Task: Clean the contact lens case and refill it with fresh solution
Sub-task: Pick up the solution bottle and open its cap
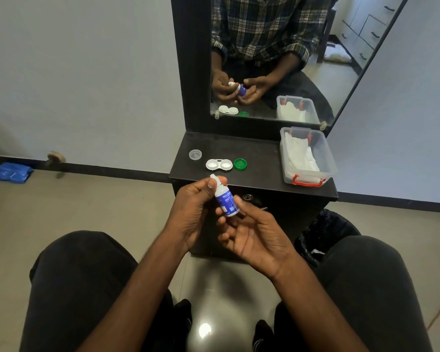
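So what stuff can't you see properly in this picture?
Head view only:
- The bottle label: print too small and blurred to read.
- The bottle's lower end: covered by the right hand fingers.
- Liquid in the lens case wells: too small and glary to tell.
- What lies under the white tissue in the clear box: hidden by the tissue.
- The bin contents: blocked by the right knee and dark liner.
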